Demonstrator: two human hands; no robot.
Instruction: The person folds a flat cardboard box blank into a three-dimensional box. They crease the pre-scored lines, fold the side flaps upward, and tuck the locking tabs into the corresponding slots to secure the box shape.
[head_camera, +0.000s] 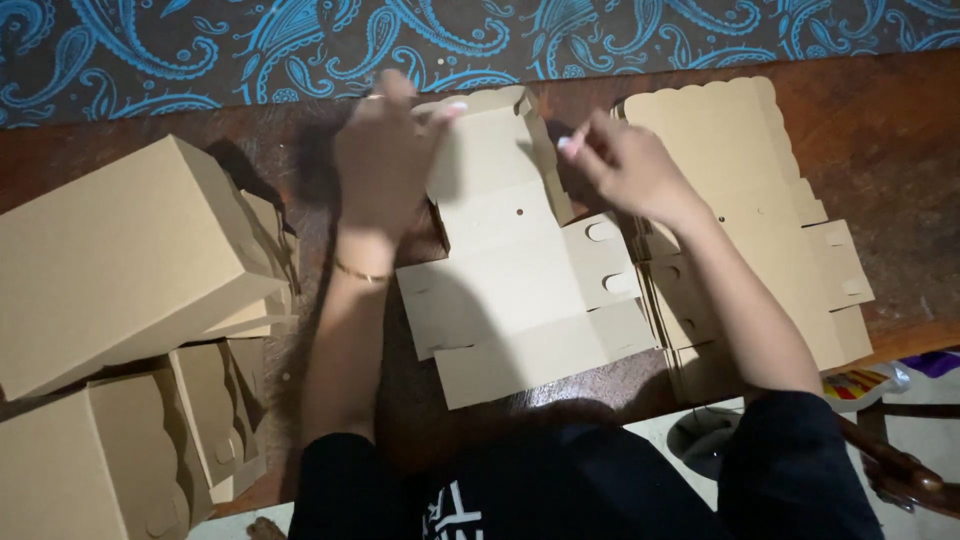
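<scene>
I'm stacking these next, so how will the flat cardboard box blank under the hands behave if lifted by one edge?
The flat box blank looks thin and creased, so it would probably bend at the folds. It seems light. Its loose flaps may flop or snag the stack of blanks beside it.

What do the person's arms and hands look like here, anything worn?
Both forearms are bare. Dark sleeves cover the upper arms only. The left hand has a thin gold-coloured bracelet at the wrist. The right hand shows light-coloured nails; no rings or gloves can be made out.
</scene>
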